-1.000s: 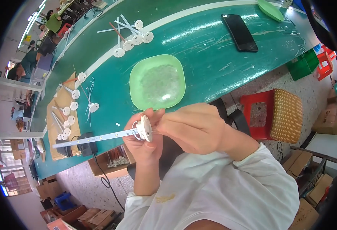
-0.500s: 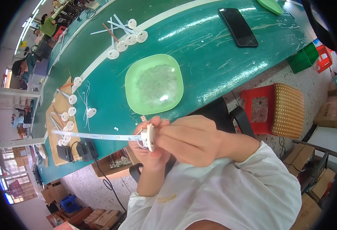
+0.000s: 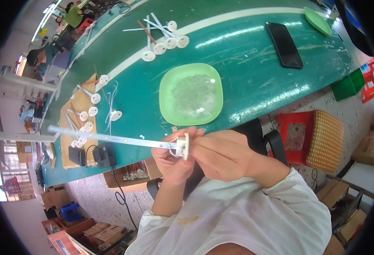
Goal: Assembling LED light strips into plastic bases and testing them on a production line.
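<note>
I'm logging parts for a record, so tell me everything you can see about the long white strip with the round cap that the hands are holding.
The strip is a long, thin, flat white bar, seemingly plastic, with small yellowish dots along it. It lies nearly level, pointing out to the person's left over the edge of the green table. Its near end enters a round white cap with thin wires beside it. The left hand grips from below and the right hand holds the cap side.

Both hands (image 3: 204, 155) have carried the strip (image 3: 110, 138) and its white cap (image 3: 183, 145) down off the counter's (image 3: 246, 63) near edge, the strip levelling.
</note>
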### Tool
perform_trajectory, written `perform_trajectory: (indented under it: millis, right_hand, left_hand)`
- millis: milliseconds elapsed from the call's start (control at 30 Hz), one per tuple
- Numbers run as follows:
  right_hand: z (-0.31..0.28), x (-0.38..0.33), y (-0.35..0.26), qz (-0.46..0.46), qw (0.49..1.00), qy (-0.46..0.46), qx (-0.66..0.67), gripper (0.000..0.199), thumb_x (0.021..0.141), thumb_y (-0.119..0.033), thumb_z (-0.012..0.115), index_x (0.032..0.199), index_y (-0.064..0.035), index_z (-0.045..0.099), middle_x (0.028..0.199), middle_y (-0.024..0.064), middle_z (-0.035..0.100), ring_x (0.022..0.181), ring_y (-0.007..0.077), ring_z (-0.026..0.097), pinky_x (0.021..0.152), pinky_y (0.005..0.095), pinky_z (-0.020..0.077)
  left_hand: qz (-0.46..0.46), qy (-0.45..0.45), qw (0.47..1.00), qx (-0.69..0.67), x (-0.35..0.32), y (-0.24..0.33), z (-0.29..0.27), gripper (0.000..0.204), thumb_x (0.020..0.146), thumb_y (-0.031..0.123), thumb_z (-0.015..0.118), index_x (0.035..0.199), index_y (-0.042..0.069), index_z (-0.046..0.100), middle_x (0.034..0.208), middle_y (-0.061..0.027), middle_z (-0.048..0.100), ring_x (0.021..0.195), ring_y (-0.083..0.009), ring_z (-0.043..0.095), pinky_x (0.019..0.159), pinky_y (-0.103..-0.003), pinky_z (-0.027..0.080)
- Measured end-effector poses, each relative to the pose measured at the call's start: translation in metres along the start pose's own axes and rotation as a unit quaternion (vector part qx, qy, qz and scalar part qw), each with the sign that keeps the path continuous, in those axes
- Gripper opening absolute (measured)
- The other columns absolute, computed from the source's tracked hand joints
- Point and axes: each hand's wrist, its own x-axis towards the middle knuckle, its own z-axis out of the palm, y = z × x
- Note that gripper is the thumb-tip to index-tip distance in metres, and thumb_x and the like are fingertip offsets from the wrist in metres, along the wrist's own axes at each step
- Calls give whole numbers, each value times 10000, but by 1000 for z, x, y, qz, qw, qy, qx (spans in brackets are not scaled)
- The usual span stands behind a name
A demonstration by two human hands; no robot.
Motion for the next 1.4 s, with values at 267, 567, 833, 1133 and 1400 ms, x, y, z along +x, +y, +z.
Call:
perform_trajectory:
  millis: [267,567,833,1133,1400]
  right_hand:
    - [-51,24,50,16,991,15,-131,239,752,33,699,987,21,657,893,160,702,729,281,681,643,335,546]
    - [-89,-2,103,255,941,4,-223,90,822,-16,705,904,9,679,872,103,701,726,208,658,603,284,506]
    - [-87,-1,102,256,937,-55,-233,100,828,-58,706,890,14,675,861,117,696,740,231,655,668,314,499]
    - [-87,-1,98,249,934,-74,-243,95,826,-49,706,891,17,681,866,129,692,773,256,654,695,331,504]
    - [-82,0,99,230,940,-99,-233,93,802,-24,708,872,21,668,859,132,684,802,282,649,717,343,497]
  left_hand:
    - [-53,206,723,657,84,118,-88,336,934,218,629,1120,-60,664,897,-69,694,776,-104,583,681,-237,432]
    - [-102,113,454,878,99,125,-144,358,910,321,545,1077,27,661,837,-287,662,812,-468,640,742,-510,497]
    - [-74,-24,513,855,96,108,-113,365,851,292,717,1153,95,659,926,-176,593,840,-349,612,733,-431,501]
    - [41,4,541,840,116,138,-97,296,854,177,718,1135,93,673,952,-181,624,833,-360,628,732,-424,498]
    - [97,103,574,806,142,223,-128,322,883,183,713,1193,105,668,917,-101,644,738,-157,573,671,-291,461]
